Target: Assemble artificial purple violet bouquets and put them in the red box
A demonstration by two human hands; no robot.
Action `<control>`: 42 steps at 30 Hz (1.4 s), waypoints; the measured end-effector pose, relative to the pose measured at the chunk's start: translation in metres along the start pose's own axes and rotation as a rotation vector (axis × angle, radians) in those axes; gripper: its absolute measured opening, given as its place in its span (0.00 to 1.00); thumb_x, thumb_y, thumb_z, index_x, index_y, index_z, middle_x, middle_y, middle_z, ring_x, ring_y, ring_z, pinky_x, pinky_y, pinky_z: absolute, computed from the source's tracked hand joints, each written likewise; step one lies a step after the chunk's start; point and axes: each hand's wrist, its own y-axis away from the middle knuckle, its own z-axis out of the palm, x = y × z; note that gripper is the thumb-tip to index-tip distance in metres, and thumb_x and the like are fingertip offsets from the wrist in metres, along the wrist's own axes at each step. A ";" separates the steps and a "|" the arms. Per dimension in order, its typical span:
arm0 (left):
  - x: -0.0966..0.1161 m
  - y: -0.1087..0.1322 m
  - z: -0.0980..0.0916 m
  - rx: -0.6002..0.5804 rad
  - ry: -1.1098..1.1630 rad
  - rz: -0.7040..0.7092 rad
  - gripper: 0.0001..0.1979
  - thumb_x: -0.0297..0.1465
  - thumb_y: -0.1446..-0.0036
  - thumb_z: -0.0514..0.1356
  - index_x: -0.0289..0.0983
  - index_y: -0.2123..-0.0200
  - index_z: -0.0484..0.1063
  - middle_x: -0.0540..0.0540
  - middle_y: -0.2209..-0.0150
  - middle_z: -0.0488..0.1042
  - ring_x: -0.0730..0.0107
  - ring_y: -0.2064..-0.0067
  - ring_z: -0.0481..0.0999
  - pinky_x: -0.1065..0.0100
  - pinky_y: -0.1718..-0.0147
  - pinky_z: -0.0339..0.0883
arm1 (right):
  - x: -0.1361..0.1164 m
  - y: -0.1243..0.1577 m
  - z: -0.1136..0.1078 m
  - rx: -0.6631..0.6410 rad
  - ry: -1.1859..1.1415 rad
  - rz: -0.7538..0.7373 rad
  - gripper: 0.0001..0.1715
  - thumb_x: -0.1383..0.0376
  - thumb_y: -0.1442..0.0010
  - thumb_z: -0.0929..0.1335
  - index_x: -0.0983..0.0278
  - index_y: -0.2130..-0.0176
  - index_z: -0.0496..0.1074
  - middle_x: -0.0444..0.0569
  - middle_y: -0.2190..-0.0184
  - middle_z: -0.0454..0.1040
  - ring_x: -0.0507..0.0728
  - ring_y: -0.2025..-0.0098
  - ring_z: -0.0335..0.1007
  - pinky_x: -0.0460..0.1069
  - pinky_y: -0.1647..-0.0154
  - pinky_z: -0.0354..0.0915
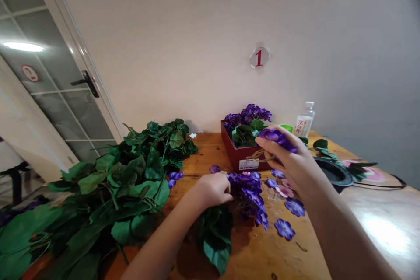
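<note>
An artificial purple flower head (277,138) is gripped in the curled fingers of the right hand (292,164), raised above the wooden tabletop (203,153). The left hand (211,190) is nearly closed, pinching the edge of a purple flower bunch (249,192). Loose purple blooms (285,229) are scattered at the bunch's 4 o'clock, a red box (234,153) of flowers is placed at 12 o'clock, and a heap of leafy stems (131,183) is piled at 9 o'clock.

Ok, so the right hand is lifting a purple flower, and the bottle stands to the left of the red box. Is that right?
Not quite: the head view shows the clear plastic bottle standing to the right of the red box, not the left. The right hand is indeed lifting a purple artificial flower.
</note>
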 end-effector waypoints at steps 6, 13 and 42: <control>0.003 -0.014 0.025 -0.116 -0.049 0.012 0.09 0.33 0.57 0.64 0.37 0.70 0.78 0.39 0.65 0.77 0.49 0.58 0.74 0.60 0.63 0.67 | -0.004 0.004 -0.003 -0.045 0.120 -0.054 0.15 0.57 0.51 0.72 0.61 0.67 0.66 0.36 0.84 0.55 0.43 0.86 0.45 0.40 0.88 0.41; -0.015 -0.002 0.002 0.005 0.129 0.077 0.06 0.29 0.50 0.59 0.40 0.69 0.77 0.49 0.68 0.78 0.67 0.65 0.75 0.71 0.66 0.65 | -0.011 0.005 -0.009 -0.082 0.018 -0.064 0.14 0.59 0.52 0.73 0.60 0.70 0.64 0.37 0.84 0.53 0.43 0.86 0.43 0.41 0.89 0.38; -0.026 0.023 -0.031 1.610 0.801 -0.001 0.09 0.36 0.41 0.55 0.37 0.60 0.66 0.48 0.64 0.70 0.73 0.64 0.71 0.71 0.63 0.66 | 0.089 -0.010 0.025 -0.618 0.739 -0.268 0.17 0.61 0.44 0.65 0.66 0.55 0.70 0.52 0.61 0.73 0.57 0.61 0.68 0.49 0.60 0.64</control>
